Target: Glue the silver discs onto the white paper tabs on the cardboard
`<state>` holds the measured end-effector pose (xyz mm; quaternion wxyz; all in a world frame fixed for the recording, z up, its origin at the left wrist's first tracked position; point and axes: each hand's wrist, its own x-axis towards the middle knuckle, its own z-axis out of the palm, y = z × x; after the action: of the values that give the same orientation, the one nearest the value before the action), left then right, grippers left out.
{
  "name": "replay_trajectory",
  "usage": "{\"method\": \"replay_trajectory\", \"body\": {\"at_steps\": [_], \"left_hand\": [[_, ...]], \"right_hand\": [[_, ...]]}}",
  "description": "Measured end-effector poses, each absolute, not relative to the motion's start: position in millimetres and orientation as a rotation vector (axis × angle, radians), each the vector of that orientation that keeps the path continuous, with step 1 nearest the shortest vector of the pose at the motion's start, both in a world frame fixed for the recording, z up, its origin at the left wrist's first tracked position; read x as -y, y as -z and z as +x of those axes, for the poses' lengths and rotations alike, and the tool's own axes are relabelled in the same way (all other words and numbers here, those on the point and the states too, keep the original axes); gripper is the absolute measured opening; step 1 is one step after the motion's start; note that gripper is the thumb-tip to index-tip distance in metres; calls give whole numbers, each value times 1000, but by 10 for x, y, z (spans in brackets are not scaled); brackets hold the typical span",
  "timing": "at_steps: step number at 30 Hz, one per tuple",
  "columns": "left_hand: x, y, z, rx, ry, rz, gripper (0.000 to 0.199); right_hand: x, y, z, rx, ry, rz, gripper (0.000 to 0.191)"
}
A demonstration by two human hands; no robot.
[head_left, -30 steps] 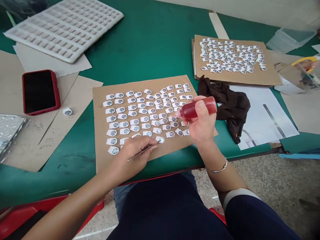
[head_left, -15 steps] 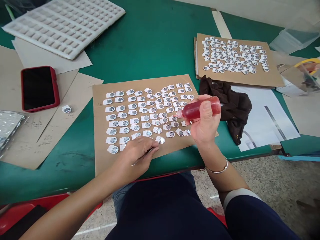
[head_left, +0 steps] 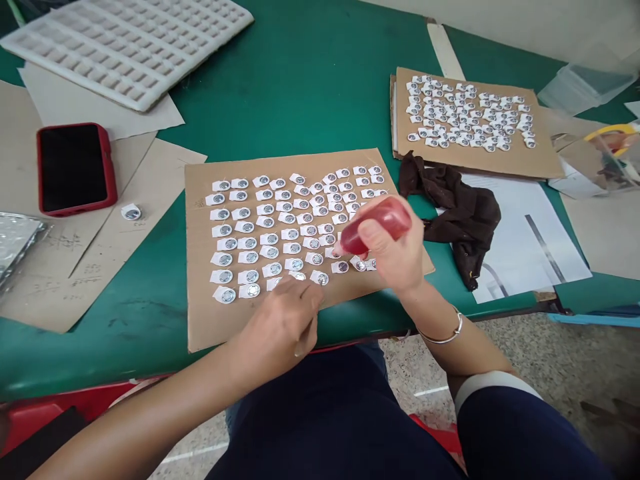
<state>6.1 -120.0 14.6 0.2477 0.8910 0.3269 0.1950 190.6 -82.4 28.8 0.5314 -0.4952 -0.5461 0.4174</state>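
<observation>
Head view: we are wrapping our right grip [head_left: 395, 250] firmly around a translucent red squeeze bottle [head_left: 377, 225], tilting it so that its narrow pink nozzle [head_left: 337, 249] is pointing down and to the left over the work; whether the tip is touching anything, we cannot tell. Our left grip [head_left: 290, 313] is pinching a slender metal tool [head_left: 321, 281], most of which our fingers are hiding, and its end is showing at a tag in the nearest row. Below both, many small white paper tags with round, dark-patterned discs [head_left: 249, 257] are lying in uneven rows across a flat brown cardboard sheet [head_left: 205, 327], which is resting on a glossy green worktop [head_left: 300, 80]. To the right, a crumpled dark brown cloth [head_left: 465, 200] is partly covering a white printed paper sheet [head_left: 540, 240], and a stacked brown cardboard board [head_left: 530, 157] is carrying more tags behind it. To the left, a black-screened phone in a red case [head_left: 75, 170] is lying near a single tag, while a white moulded tray with rectangular pockets [head_left: 145, 101] is sitting farther back.
</observation>
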Motion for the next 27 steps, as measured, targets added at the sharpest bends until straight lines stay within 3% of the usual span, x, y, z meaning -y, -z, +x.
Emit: {"method": "replay_trajectory", "body": {"at_steps": [11, 27], "left_hand": [[1512, -80, 290, -1004, -478, 3100, 13], [1525, -57, 304, -1022, -519, 3139, 12]], "right_hand": [[869, -146, 1773, 1642, -802, -1280, 27], [872, -110, 1751, 1673, -826, -1277, 26]]}}
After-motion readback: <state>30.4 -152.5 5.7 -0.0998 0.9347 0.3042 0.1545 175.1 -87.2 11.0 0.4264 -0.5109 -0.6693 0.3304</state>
